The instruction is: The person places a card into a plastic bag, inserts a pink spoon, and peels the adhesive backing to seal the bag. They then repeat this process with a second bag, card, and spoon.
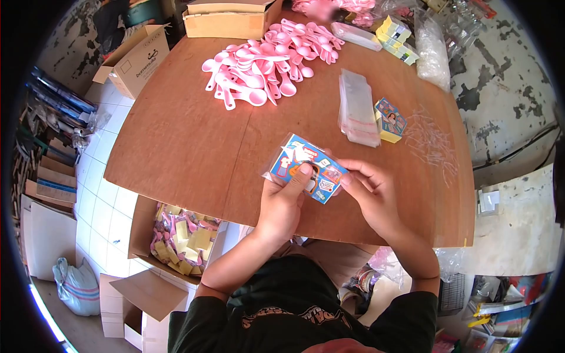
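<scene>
My left hand holds a blue printed card in a clear plastic sleeve, thumb on top, above the table's near edge. The thumb and fingertips of my right hand pinch the card's right edge. Beyond the hands lies a stack of clear plastic bags, with a small pile of similar printed cards beside it. Thin clear plastic strips are scattered to the right. A heap of pink measuring spoons covers the far middle of the table.
The brown wooden table fills the middle. An open carton of pink and yellow packets stands below its left edge. A cardboard box and yellow card bundles sit at the back. Another carton stands on the floor.
</scene>
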A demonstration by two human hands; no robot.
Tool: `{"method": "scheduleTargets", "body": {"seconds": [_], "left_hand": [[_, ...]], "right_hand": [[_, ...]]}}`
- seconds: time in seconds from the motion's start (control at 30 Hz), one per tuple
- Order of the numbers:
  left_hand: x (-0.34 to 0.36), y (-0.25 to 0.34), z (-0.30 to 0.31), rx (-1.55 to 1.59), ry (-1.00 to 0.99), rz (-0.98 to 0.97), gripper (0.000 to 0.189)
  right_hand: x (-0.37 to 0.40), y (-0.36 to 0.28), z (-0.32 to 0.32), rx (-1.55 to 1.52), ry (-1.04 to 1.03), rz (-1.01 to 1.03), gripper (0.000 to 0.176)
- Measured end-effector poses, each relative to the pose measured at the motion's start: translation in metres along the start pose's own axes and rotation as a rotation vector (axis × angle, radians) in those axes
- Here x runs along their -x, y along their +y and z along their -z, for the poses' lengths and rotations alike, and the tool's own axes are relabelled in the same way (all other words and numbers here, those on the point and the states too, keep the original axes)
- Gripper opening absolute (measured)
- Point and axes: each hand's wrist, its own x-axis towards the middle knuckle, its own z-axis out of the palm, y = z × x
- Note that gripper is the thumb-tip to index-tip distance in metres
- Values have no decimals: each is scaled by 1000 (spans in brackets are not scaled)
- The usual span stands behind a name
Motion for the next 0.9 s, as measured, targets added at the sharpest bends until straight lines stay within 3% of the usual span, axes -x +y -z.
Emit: {"method": "scheduleTargets", "body": {"seconds": [0.07, 0.5, 0.57, 0.6, 0.67, 0.9], "left_hand": [[0, 1, 0, 22, 19, 2, 26], [9, -13, -5, 27, 9, 87, 36], [7, -5, -9, 235, 8, -47, 43], [2, -7, -9, 196, 59, -153, 46], [1, -1, -7, 236, 116, -175, 44], [1, 0, -10, 250, 102, -137, 43]], "right_hand": [[0, 3, 2, -98, -89, 23, 30], [-2, 13, -3, -158, -22, 22, 18], [-1, 9, -3, -180, -51, -15, 17], [0, 8, -2, -180, -48, -15, 17], [2, 6, -1, -316, -122, -124, 16], [3, 24, -2, -348, -94, -99, 15]]}}
